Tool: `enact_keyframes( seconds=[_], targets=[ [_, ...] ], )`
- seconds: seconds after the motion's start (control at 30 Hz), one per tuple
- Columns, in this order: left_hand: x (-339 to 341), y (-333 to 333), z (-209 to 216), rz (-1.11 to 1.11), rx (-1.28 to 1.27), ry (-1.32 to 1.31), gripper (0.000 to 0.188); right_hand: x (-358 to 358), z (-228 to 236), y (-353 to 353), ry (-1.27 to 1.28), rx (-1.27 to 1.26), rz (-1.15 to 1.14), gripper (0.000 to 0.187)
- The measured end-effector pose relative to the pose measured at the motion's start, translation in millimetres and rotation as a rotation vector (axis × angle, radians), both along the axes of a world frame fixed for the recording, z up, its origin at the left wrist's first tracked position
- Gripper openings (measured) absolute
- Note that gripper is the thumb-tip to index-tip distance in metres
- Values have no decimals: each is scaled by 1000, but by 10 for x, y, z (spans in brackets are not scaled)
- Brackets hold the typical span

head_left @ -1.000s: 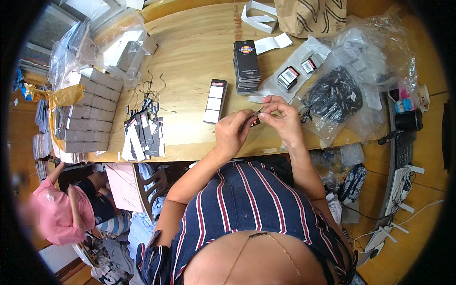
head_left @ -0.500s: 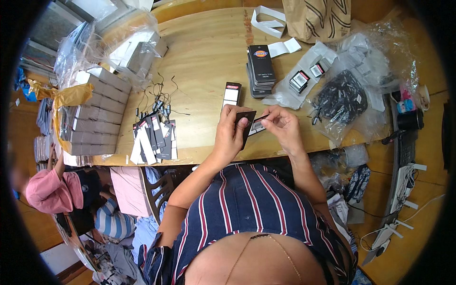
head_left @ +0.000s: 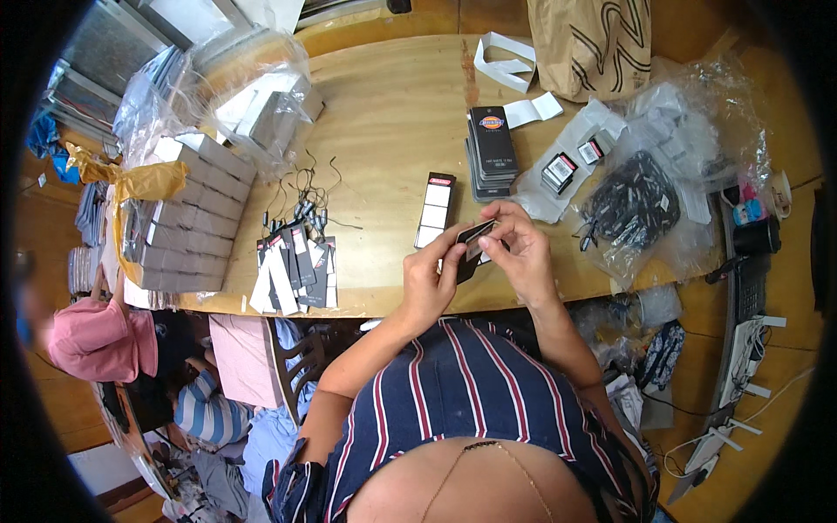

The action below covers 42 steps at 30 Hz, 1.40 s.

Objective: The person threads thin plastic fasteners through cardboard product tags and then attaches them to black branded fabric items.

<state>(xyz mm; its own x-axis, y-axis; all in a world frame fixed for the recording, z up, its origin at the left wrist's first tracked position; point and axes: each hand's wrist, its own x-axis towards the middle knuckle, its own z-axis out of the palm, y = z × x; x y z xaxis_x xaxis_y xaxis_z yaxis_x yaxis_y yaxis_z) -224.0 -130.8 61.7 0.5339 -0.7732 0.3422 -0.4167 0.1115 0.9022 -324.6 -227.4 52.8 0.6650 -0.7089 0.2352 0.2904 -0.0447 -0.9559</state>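
On the counter [head_left: 392, 113] ahead of us lie a white strip [head_left: 435, 209], a stack of black cards [head_left: 491, 150], loose tags [head_left: 292, 272] with strings to the left, grey boxes [head_left: 187, 218] beyond them and clear bags [head_left: 645, 192] to the right. Nothing lies between us and our work. Our left hand [head_left: 429, 281] pinches a small black tag [head_left: 472, 245] from below; our right hand [head_left: 521, 253] has its fingertips pressed on the tag's top edge, above the counter's near rim

Both hands raised together — left hand [head_left: 429, 281], right hand [head_left: 521, 253] — fingers pinched.
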Motion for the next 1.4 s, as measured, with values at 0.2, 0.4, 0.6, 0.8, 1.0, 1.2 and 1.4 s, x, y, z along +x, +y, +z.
enact_keyframes(
  seconds=[0.2,0.4,0.6,0.8,1.0,1.2,1.4],
  targets=[
    [-91,-53,-39,-16,-59,-194,28,-90,-32,-64,7,22,15,9],
    [-112,-109,-35,-167,-14,-241,21,-223,-134,-134,-53,230,141,9],
    [885,-506,-268,-29,319,-606,50,-422,-224,-241,-43,300,247,10],
    [1152,-628,-616,-149,412,-676,59,-555,-113,-314,2,248,246,11],
    [912,-572,-351,-37,218,-262,39,-507,-23,-291,-6,153,201,10],
    [217,-246,283,-34,11,289,23,-210,280,-140,-46,-291,-65,12],
    [124,-14,457,-5,-97,-155,20,-69,502,76,14,-545,-290,14]
  ],
)
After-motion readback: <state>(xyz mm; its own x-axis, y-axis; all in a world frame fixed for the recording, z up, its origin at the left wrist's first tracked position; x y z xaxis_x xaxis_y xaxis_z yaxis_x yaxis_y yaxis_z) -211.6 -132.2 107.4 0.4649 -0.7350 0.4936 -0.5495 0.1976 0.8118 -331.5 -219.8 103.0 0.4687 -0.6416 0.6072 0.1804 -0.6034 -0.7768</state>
